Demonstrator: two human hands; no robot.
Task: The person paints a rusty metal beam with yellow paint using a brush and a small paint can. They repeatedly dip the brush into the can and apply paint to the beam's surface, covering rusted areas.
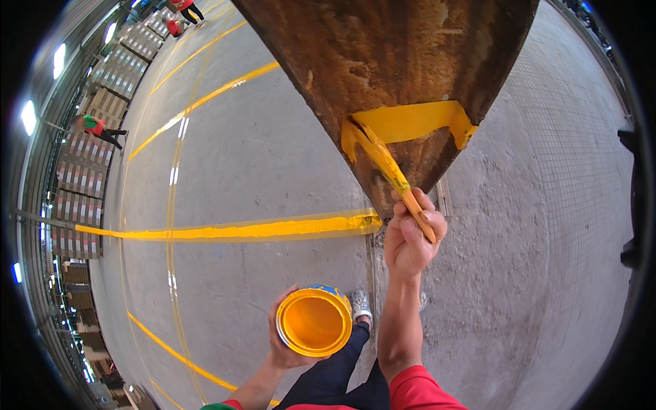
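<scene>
My right hand (413, 236) is closed around the wooden handle of a paintbrush (386, 164), smeared with yellow paint. The bristle end touches a rusty brown steel column (389, 61) at the left end of a fresh yellow band (417, 121). This band wraps across the column's face and round its right edge, with bare rusty metal below it. Lower down, my left hand (283, 342) grips an open paint can (314, 321) from its left side. Yellow paint shows inside the can, and its rim is coated yellow.
A wide yellow floor line (273, 229) runs left from the column's foot. More yellow lines (205, 102) cross the grey concrete floor (260, 157). Stacked pallets of boxes (82, 178) stand along the far left. A person (99, 128) walks near them, with others farther back.
</scene>
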